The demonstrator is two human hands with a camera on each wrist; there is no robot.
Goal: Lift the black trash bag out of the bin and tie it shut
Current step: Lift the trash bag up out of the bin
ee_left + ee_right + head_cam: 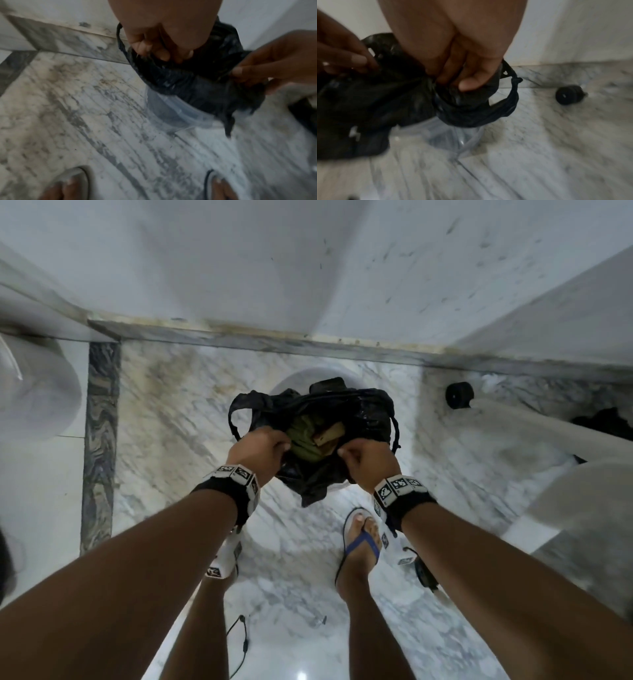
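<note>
Now both hands clutch the black trash bag (359,412) at centre frame: left hand (258,448) fingers gripping its left rim, right hand (368,457) its right, over the translucent bin (171,115).

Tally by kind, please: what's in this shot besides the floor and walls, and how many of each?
Hands: 2, left hand and right hand, both gripping the bag's rim
Black trash bag: 1
Clear bin: 1
Black round object on the floor: 1
Sandalled feet: 2, one and the other
Total: 7
</note>
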